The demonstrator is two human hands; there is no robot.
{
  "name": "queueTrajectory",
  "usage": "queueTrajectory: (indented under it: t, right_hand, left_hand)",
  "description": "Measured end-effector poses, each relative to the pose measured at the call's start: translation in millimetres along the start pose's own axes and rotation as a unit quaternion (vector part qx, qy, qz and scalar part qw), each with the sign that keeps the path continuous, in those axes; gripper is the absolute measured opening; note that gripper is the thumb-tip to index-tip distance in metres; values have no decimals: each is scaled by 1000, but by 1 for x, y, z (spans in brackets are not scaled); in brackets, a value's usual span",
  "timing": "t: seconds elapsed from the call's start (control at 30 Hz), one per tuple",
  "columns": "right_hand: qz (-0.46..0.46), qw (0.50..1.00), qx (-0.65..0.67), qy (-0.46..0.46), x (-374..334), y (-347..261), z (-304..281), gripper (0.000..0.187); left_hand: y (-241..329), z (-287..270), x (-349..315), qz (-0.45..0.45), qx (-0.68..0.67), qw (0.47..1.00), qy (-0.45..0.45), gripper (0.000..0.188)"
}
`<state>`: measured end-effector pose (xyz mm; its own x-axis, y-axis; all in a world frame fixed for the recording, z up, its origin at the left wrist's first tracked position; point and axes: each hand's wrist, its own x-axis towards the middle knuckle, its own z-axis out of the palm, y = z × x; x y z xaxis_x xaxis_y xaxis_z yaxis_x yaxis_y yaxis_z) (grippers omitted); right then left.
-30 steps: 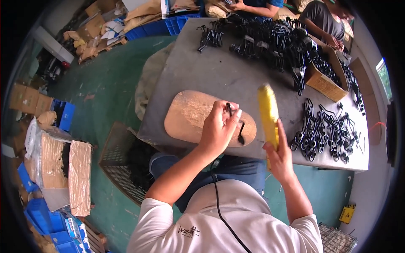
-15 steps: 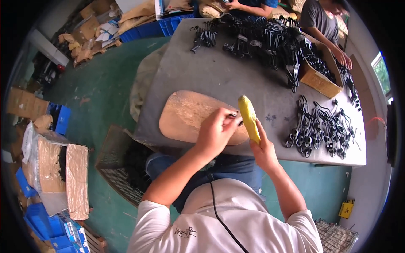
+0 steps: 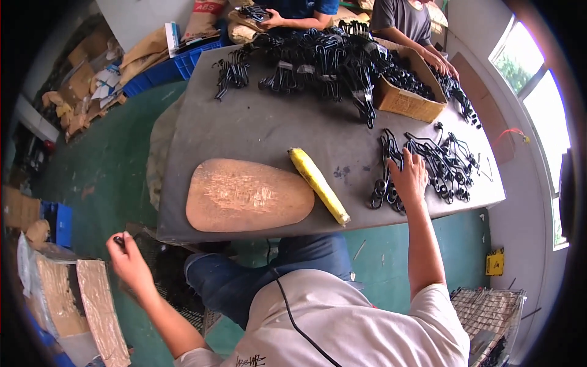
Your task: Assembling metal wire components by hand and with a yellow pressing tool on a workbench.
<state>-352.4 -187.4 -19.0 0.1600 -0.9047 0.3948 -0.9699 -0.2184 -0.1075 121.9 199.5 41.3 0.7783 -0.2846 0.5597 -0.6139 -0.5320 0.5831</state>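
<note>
Our right hand (image 3: 408, 177) lies flat with its fingers (image 3: 397, 164) spread apart on a pile of black wire hooks (image 3: 431, 168) near the right end of the grey bench (image 3: 257, 128), pressing on them rather than gripping any one. Our left hand (image 3: 127, 260) is out to the left, below the bench edge, with its fingers curled together on a small dark piece (image 3: 118, 241) pinched at the fingertips; what the piece is we cannot tell. Between our arms, a yellow roll (image 3: 318, 185) lies slanted on the bench, its near end at the front edge, just beside a flat wooden board (image 3: 247, 196) with a rounded outline. Farther back sits a cardboard box (image 3: 406, 98) with more black hooks heaped around it, where other people's hands work at the far edge.
</note>
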Motion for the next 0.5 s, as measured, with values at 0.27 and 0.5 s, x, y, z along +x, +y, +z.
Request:
queueTrajectory:
  t: [0.27,0.5]
  right_hand:
    - [48,996,5,-78,11,-9,15,58]
    - [-227,938,244,95,-49,-114,-58,77]
  left_hand:
    - [-6,23,-17,42,40,996,-61,36]
    - [129,101,-90,-9,-389,829,-402,44]
